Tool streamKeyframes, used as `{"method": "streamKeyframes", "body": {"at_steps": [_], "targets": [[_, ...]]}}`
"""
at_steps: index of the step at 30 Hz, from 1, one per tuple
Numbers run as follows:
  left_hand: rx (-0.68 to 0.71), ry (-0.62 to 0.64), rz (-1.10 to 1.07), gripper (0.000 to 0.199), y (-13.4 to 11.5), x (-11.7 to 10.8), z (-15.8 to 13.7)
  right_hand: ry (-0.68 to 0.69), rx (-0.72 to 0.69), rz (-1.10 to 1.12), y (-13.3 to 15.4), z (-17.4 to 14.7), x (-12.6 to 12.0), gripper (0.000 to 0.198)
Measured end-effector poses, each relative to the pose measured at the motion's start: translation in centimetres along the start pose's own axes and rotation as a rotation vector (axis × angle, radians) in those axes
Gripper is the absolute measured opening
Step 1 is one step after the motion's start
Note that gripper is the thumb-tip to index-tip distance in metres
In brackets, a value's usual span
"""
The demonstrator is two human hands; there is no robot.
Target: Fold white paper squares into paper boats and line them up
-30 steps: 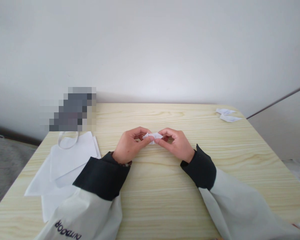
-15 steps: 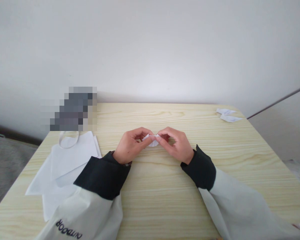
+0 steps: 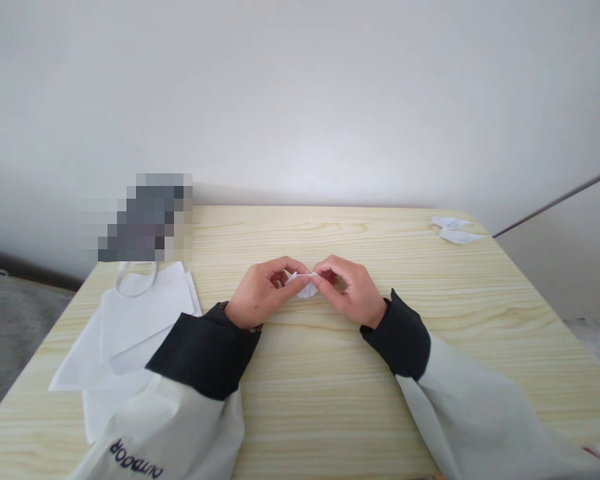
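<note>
Between my fingertips, over the middle of the table, is a small piece of folded white paper (image 3: 307,291). My left hand (image 3: 265,290) pinches its left side between thumb and fingers. On the other side, my right hand (image 3: 347,287) pinches the paper's right side, the two thumbs almost meeting. A thin straight upper edge of the paper shows between the fingers, with the rest hanging below. The fingers hide much of its shape.
Several white paper sheets (image 3: 145,310) lie overlapped at the left, a pale ring-shaped band (image 3: 136,293) on top. Behind them is a blurred-out dark object (image 3: 140,223). Two folded white paper pieces (image 3: 460,236) rest at the table's (image 3: 480,320) far right corner, near the wall (image 3: 310,100).
My hands have barely moved, drawing slightly closer together. A little more of the folded paper shows below the thumbs.
</note>
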State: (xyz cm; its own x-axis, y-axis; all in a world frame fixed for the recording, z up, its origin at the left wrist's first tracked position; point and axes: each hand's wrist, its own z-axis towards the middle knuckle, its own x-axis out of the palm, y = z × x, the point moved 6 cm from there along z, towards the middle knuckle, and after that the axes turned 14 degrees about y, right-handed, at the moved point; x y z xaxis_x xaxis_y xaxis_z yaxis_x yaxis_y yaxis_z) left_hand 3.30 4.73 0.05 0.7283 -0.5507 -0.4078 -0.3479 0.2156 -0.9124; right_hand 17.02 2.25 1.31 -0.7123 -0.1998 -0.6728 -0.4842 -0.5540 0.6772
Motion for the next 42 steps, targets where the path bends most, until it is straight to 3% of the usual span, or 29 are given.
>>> {"method": "streamKeyframes", "body": {"at_steps": [15,21,27,34,42], "targets": [[-0.039,0.077,0.013,0.026,-0.16,0.41,-0.11,0.019,0.024,-0.086,-0.15,-0.20,0.27,0.017],[0.015,0.072,-0.021,0.041,-0.33,0.69,-0.10,-0.030,0.082,-0.039,-0.25,-0.18,-0.18,0.018],[-0.073,0.129,-0.091,0.028,0.42,1.00,0.02,-0.020,0.083,-0.012,-0.27,-0.27,-0.14,0.017],[-0.094,0.109,-0.126,0.024,0.36,0.79,0.02,0.007,0.100,0.009,-0.62,-0.22,0.18,0.019],[0.021,0.069,-0.035,0.026,-0.07,0.54,-0.13,-0.003,0.086,0.007,-0.61,-0.22,0.04,0.017]]}}
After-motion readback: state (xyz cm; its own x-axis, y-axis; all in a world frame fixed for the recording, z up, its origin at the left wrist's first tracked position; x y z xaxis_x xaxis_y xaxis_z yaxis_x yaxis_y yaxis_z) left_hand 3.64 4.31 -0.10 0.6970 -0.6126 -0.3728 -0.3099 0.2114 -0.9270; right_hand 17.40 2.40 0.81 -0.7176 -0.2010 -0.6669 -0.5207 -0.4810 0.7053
